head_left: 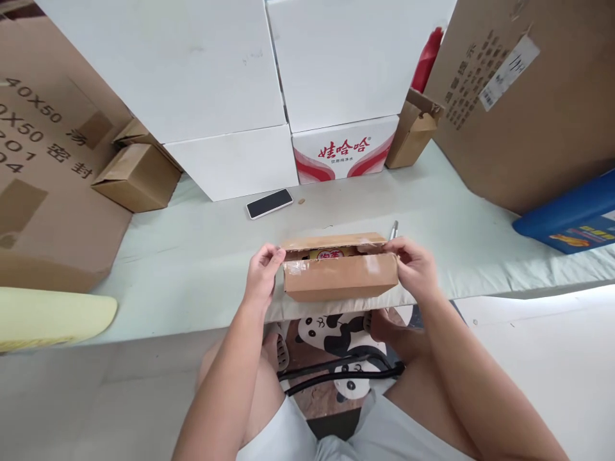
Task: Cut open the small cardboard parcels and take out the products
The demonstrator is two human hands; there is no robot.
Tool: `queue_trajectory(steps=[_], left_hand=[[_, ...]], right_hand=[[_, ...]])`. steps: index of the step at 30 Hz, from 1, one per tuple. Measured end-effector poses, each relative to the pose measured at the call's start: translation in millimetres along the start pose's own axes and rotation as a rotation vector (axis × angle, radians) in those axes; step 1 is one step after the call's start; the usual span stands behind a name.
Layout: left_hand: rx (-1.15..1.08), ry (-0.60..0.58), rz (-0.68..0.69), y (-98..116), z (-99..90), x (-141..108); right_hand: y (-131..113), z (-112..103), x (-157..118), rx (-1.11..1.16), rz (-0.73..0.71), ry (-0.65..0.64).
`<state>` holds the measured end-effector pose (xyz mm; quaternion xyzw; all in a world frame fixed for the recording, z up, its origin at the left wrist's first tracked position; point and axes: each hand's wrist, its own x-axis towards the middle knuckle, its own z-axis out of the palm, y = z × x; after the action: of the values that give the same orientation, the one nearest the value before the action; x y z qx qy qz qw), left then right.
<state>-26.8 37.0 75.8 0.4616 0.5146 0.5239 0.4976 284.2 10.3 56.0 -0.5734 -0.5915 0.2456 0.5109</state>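
A small brown cardboard box point(341, 280) lies at the near edge of the covered surface, its top flaps parted by a narrow gap. Inside the gap shows a yellow package point(329, 254) with red and white lettering; the rest of it is hidden. My left hand point(263, 269) pinches the box's left end by the flap, thumb on top. At the right end, my right hand point(414, 264) grips the corner with its fingers closed. Just behind that hand, a slim silver object point(394, 229), perhaps a pen or cutter, pokes up, partly covered.
A phone point(270, 204) lies behind the box on the pale green cloth point(206, 256). White cartons point(230, 163) are stacked at the back. Large brown cartons point(523, 141) flank both sides. Small boxes point(144, 179), a red bottle point(426, 61) and a blue container point(571, 214) stand around.
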Motion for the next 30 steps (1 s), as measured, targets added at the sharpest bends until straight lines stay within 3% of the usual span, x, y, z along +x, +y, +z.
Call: queue_trajectory(steps=[4,8,10,13,17,19,20,22,26,28,30], left_hand=[[0.2,-0.028,0.111,0.2,-5.5,-1.7],[0.435,-0.199,0.242,8.7,-14.8,-6.1],[0.506,-0.269,0.285,13.7,-18.3,-7.7],[0.516,-0.228,0.354,15.2,-22.8,-8.2],[0.357,0.071,0.432,15.9,-33.0,-10.4],[0.362,0.156,0.487,29.8,-35.8,-14.4],[0.413,0.126,0.513,42.2,-34.4,-16.7],[0.597,-0.116,0.543,75.1,-22.3,-19.6],[0.976,-0.988,0.383,132.2,36.2,-5.3],[1.022,-1.291,0.239,137.4,66.8,10.8],[1.034,-1.414,0.146,128.7,87.6,24.5]], right_hand=[[-17.2,5.9,-13.5,0.19,-0.163,-0.093],[-24.6,3.9,-13.6,0.053,-0.318,-0.411],[-26.4,4.3,-14.7,-0.015,-0.379,-0.49],[-26.8,11.0,-21.0,0.001,-0.401,-0.415],[-22.8,26.2,-33.6,0.076,-0.389,-0.184],[-19.8,32.5,-38.4,0.105,-0.407,-0.068],[-18.4,34.7,-40.1,0.125,-0.42,-0.017],[-16.3,37.5,-41.9,0.155,-0.448,0.031],[-16.1,38.5,-42.0,0.145,-0.471,0.026],[-17.6,37.4,-41.0,0.149,-0.484,0.03],[-18.9,35.4,-39.5,0.166,-0.497,0.02]])
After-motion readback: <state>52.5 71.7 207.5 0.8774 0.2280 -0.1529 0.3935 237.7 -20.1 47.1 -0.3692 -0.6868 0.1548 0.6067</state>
